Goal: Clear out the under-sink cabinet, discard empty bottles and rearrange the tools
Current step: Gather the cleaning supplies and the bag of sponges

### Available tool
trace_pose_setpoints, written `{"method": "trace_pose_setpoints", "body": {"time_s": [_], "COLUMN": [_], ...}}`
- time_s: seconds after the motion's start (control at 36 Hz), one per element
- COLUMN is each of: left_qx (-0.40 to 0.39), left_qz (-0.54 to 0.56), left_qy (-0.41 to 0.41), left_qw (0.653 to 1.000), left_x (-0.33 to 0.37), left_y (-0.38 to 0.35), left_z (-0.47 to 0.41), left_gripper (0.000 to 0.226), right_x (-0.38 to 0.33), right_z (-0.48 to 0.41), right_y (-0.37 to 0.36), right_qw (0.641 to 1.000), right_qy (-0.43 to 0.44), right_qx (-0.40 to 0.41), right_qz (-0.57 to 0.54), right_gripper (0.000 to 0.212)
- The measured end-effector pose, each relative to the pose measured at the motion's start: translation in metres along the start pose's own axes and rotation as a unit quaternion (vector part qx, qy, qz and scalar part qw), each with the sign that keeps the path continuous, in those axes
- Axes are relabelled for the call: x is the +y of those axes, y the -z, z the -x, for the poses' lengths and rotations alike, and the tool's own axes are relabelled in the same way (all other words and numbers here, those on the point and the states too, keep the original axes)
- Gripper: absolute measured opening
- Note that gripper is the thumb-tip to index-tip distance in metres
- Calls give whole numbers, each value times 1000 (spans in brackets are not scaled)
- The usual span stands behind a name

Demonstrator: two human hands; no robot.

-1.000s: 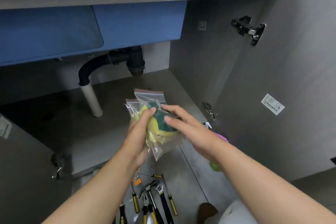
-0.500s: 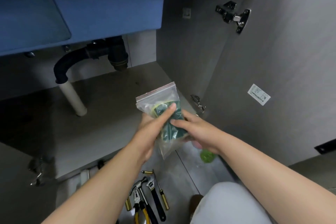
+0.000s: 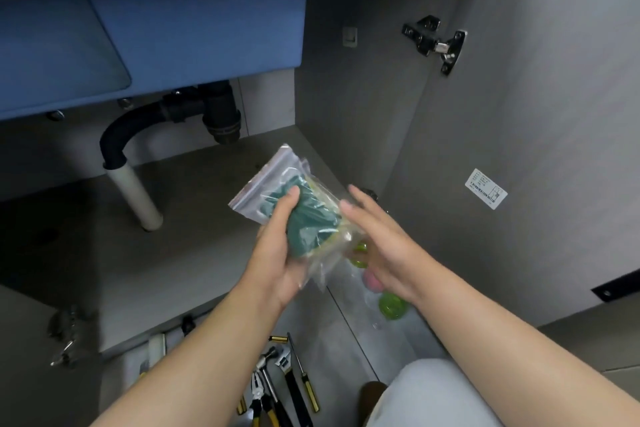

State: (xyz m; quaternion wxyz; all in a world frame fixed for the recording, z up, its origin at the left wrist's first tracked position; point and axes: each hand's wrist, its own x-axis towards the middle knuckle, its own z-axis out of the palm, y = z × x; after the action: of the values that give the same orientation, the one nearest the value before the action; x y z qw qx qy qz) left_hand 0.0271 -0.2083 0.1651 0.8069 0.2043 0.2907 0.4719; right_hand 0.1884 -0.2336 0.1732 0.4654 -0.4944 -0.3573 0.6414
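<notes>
A clear zip bag of green and yellow sponges (image 3: 308, 215) is held up in front of the open under-sink cabinet. My left hand (image 3: 277, 253) grips the bag from below, thumb pressed on the green sponge. Just to the bag's right is my right hand (image 3: 377, 239), its fingers straight and holding nothing. Several tools (image 3: 280, 381), among them pliers, a hammer, a wrench and screwdrivers with yellow and black handles, lie on the floor below my arms.
The cabinet floor (image 3: 173, 246) holds only the white drain pipe (image 3: 135, 198) under the black trap (image 3: 207, 114) and blue sink basin (image 3: 194, 35). The door (image 3: 536, 135) stands open at right. Green and pink plastic items (image 3: 388, 302) lie on the floor under my right hand.
My right hand has come off the bag and opened beside it. My left hand now holds the bag alone, tilted left with the green sponge face up.
</notes>
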Motion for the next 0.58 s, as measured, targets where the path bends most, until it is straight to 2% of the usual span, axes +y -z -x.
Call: {"method": "trace_pose_setpoints", "body": {"time_s": [0.06,0.17,0.25,0.39,0.47,0.58], "left_qx": [17,22,40,76,89,87], "left_qz": [34,32,26,-9,-100,-225], "left_qy": [-27,-50,-72,-98,-50,38], "left_qw": [999,998,996,992,990,970], "left_x": [2,-10,-18,-15,-13,-11], "left_y": [-1,-11,-15,-6,3,19], "left_z": [-3,-7,-10,-14,-14,-15], "left_gripper": [62,69,59,49,49,37], "right_x": [8,10,9,14,25,54], "right_z": [4,5,-2,-10,-17,-30], "right_y": [-5,-31,-44,-38,-22,11], "right_qw": [995,987,982,981,980,982], "right_qy": [-16,16,25,-14,-50,-72], "right_qx": [-4,-68,-27,-41,-41,-16], "right_qz": [-97,-146,-184,-190,-191,-172], "right_gripper": [82,54,46,38,38,41]}}
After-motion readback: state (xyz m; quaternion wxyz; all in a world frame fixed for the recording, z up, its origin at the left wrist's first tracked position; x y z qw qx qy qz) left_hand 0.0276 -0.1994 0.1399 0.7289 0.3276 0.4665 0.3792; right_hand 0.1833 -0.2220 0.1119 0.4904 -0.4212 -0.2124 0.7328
